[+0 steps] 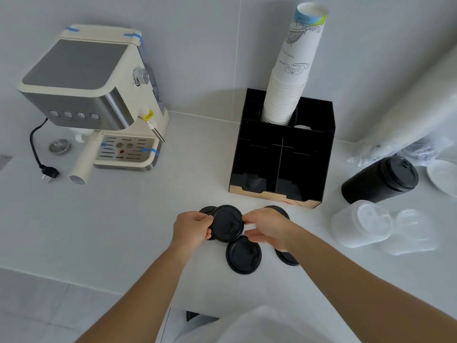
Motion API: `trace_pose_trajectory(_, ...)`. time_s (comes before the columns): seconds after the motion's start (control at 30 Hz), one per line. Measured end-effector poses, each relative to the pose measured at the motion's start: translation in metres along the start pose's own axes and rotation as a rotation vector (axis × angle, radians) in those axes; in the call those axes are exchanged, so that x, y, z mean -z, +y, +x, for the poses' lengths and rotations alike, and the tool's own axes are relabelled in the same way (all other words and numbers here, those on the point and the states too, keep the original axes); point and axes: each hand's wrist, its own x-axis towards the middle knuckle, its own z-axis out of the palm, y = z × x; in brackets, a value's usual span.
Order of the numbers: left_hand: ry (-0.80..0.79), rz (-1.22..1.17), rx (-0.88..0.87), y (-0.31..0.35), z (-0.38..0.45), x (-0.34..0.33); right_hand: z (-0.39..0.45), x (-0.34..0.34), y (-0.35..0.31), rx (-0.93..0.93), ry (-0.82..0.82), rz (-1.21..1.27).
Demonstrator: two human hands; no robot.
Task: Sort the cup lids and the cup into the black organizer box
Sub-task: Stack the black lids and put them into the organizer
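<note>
A black cup lid (pixel 227 222) is held just above the white counter between my left hand (pixel 191 227), which grips its left edge, and my right hand (pixel 268 229), whose fingertips pinch its right edge. Several more black lids lie flat around it: one (pixel 243 254) just in front, one (pixel 206 210) partly hidden behind my left hand, others (pixel 285 256) under my right hand. The black organizer box (pixel 282 154) stands behind the lids, with a tall stack of white paper cups (pixel 289 78) in its back compartment. A black cup with lid (pixel 379 179) lies on its side at the right.
A cream espresso machine (pixel 99 100) with its cord and plug (pixel 48 172) stands at the left. Clear plastic cups and lids (pixel 366 224) lie at the right, with a white plate (pixel 442 177) and plastic wrapping (pixel 395 149) behind. The counter edge (pixel 74 276) runs in front.
</note>
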Motion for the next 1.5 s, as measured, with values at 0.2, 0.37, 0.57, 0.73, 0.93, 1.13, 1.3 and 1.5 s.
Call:
trace_pose_trajectory(0.2,-0.031,-0.013,-0.007,-0.005,-0.014,-0.003,-0.011,0.011,0.006,0.058,0.019,0.015)
trace_pose_trajectory(0.37,-0.123,0.013,-0.07,-0.011,-0.036,-0.01,-0.023,0.018,0.019,0.104,0.003,-0.016)
trace_pose_trajectory(0.57,-0.147,0.034,-0.048,-0.029,-0.051,-0.021,-0.028,0.02,0.044,0.069,0.026,0.0)
trace_pose_trajectory(0.73,-0.13,0.14,-0.077,-0.037,-0.053,-0.028,-0.028,0.018,0.057,0.068,0.037,-0.005)
trace_pose_trajectory(0.93,-0.122,0.155,-0.065,-0.043,-0.05,-0.031,-0.019,0.016,0.067,0.063,0.062,-0.042)
trace_pose_trajectory(1.13,-0.117,0.196,-0.039,-0.05,-0.05,-0.035,-0.011,0.007,0.07,0.072,0.121,-0.098)
trace_pose_trajectory(1.3,-0.103,0.205,-0.039,-0.051,-0.051,-0.036,-0.011,0.004,0.07,0.111,0.164,-0.135)
trace_pose_trajectory(1.5,-0.096,0.22,-0.023,-0.05,-0.051,-0.036,-0.01,0.004,0.074,0.108,0.196,-0.175)
